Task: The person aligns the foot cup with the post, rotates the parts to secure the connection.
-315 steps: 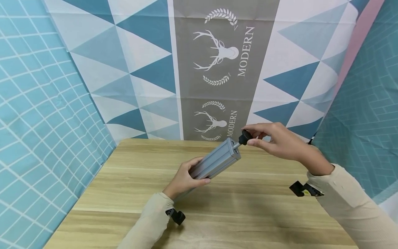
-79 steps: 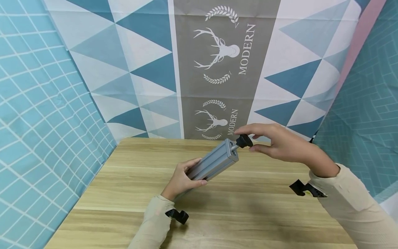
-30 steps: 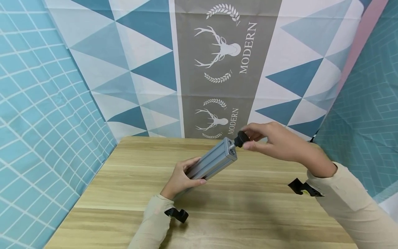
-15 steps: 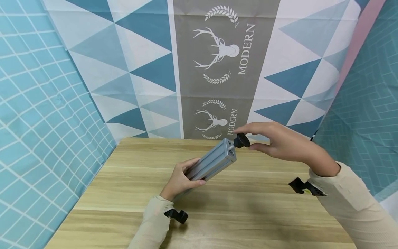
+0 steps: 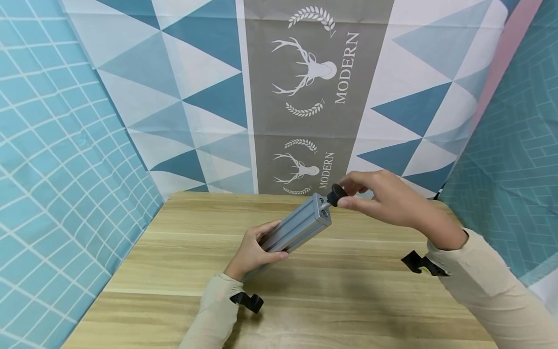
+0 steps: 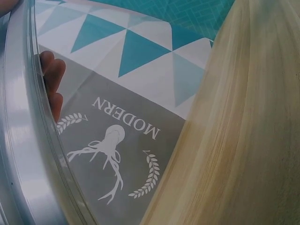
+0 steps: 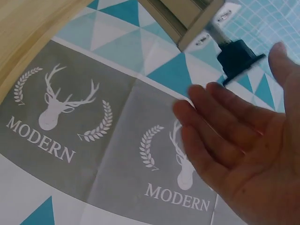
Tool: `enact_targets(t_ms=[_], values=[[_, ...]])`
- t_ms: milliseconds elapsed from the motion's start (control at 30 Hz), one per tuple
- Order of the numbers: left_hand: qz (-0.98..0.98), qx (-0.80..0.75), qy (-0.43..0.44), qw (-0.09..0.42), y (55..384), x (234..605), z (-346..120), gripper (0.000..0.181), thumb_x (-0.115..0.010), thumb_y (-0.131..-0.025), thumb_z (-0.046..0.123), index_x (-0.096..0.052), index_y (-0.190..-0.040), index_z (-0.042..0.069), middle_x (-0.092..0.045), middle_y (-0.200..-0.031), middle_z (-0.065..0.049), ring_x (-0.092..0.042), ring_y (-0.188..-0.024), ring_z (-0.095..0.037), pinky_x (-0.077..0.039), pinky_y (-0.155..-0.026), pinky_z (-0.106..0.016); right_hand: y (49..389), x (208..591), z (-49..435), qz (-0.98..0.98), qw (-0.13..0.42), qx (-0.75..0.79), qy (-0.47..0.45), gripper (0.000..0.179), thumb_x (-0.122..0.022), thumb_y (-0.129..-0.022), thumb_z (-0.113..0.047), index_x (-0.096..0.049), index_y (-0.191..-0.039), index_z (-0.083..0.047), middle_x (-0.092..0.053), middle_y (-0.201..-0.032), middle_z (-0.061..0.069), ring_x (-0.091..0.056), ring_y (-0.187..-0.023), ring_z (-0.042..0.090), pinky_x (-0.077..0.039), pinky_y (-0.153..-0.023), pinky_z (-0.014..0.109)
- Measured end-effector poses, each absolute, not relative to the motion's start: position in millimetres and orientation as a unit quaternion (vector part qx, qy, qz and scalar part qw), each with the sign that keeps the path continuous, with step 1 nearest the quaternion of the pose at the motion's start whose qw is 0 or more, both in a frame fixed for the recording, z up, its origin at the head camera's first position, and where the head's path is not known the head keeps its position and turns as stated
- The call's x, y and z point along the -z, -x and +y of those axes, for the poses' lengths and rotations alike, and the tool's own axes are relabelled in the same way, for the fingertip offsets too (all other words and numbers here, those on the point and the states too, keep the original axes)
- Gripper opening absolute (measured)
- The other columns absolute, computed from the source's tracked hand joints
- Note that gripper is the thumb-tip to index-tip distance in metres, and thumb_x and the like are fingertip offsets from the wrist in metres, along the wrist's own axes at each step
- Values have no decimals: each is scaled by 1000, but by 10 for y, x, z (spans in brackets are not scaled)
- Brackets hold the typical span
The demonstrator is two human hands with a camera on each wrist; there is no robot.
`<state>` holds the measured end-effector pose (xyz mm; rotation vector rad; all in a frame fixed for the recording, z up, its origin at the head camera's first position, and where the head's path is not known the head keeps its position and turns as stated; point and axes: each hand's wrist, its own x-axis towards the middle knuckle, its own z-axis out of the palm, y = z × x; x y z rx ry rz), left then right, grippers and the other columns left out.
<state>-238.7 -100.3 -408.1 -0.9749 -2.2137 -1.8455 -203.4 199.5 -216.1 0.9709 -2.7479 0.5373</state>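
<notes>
A grey aluminium profile (image 5: 301, 224) slants up to the right over the table. My left hand (image 5: 252, 249) grips it near its lower part, thumb on the near side; in the left wrist view several fingertips (image 6: 54, 77) show past the profile's edge. From the profile's upper end face juts a short metal stem carrying a black levelling foot (image 5: 336, 195). My right hand (image 5: 383, 198) pinches this foot at its rim between thumb and fingers. The right wrist view shows the foot (image 7: 237, 58) between the thumb and index fingertip, the other fingers extended beneath.
The wooden table (image 5: 183, 271) lies under both hands. A patterned cloth (image 5: 205, 97) with triangles and deer prints hangs behind, with a blue grid cloth (image 5: 52, 160) on the left and a teal one (image 5: 510, 160) on the right. Black camera mounts (image 5: 247, 301) sit on both sleeves.
Half a second ago my right thumb and fingers were spread around the foot; now they pinch it. Since the oldest frame the stem shows slightly shorter. My left hand's grip stays.
</notes>
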Motion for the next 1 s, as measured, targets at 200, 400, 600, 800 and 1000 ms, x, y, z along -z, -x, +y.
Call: enact_targets(t_ms=[200,400,600,800,1000], values=[[-727,605,320,53,2376,4080,-1000,69,-85,-70,20,-58,-131,2,-63,-124,-17,-61,-105,-20,-47,-85,-31,2047,2106,2090,-893,55,-185,-406,66,-74,-84,-16,-45,-143,-17,-50,-141,2,-56,-118,21,-50,-88,42],[-729,605,315,52,2375,4074,-990,70,-86,-70,22,-58,-131,2,-62,-124,-17,-61,-105,-20,-47,-85,-30,2054,2125,2079,-890,76,-174,-415,56,-73,-84,-7,-54,-136,-15,-60,-127,0,-58,-114,17,-50,-86,40],[-728,606,316,55,2380,4087,-995,68,-86,-70,21,-59,-130,2,-64,-122,-16,-61,-103,-18,-47,-84,-30,2073,2203,1980,-915,101,-183,-344,28,-64,-92,-37,-66,-107,-13,-66,-86,-8,-60,-82,7,-49,-70,34],[-726,605,324,53,2392,4101,-994,67,-85,-71,20,-59,-131,2,-63,-122,-16,-61,-103,-17,-47,-84,-30,2053,2220,1915,-926,117,-191,-303,27,-62,-92,-40,-63,-81,-16,-54,-63,-8,-48,-59,9,-41,-56,30],[-726,606,321,54,2391,4095,-996,68,-85,-71,22,-59,-130,3,-63,-123,-17,-61,-103,-18,-47,-84,-30,2011,2150,1971,-929,78,-183,-312,33,-62,-92,-39,-66,-113,-13,-68,-88,-4,-62,-76,13,-48,-65,33]])
